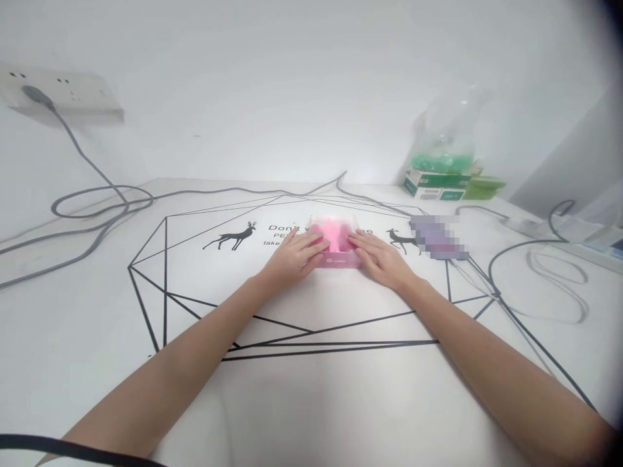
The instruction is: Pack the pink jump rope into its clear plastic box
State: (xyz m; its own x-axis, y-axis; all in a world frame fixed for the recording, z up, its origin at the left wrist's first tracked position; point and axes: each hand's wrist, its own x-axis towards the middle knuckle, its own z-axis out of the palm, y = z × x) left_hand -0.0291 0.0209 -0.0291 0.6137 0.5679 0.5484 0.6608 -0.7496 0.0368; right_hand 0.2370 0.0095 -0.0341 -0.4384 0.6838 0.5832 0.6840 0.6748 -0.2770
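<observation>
A small box [335,259] with a pink front strip and a clear, see-through upper part sits on the white table in front of me. Bright pink contents [333,232] show through it, but their kind is too blurred to make out. My left hand [294,259] holds the box's left side, its fingers reaching over the edge. On the opposite side, my right hand [379,256] grips the box with its fingers bent against it. The box rests between both hands, low on the tabletop.
Black line drawings and lettering mark the table [292,402]. At right lies a pixelated phone-like object [439,237] with cables. Green-and-white boxes [435,185] under a clear bag [445,136] stand at the back right. A grey cord [97,170] runs from the wall socket [73,94].
</observation>
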